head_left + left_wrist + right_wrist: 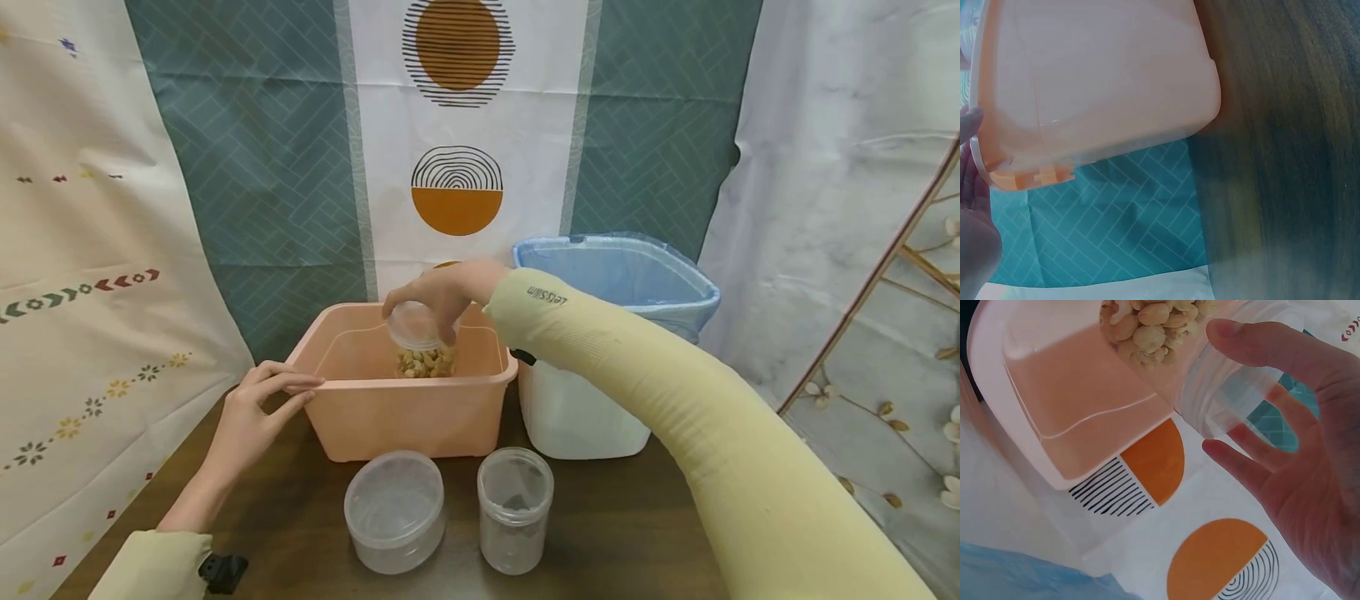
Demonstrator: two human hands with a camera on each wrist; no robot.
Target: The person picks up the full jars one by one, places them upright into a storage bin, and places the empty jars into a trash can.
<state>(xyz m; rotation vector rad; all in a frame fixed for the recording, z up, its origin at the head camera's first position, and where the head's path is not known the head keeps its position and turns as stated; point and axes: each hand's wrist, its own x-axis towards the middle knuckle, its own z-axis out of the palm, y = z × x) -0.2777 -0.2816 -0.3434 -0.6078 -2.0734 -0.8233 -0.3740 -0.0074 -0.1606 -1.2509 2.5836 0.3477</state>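
My right hand [442,293] grips a clear plastic jar [1194,394] round its lid end, thumb on one side and fingers on the other. Pale nuts that look like cashews [1150,328] fill the jar's lower part. In the head view the jar is inside the peach plastic tub [408,417], its base hidden behind the front wall. My left hand [251,417] pinches the tub's rim at the front left corner; the left wrist view shows its fingers [969,124] at that edge.
A shallow round clear container [396,512] and a taller clear jar [513,533] stand on the dark wooden table [615,533] before the tub. To its right is a white bin [585,417] with a blue liner [622,267]. Patterned cloths [262,167] hang behind.
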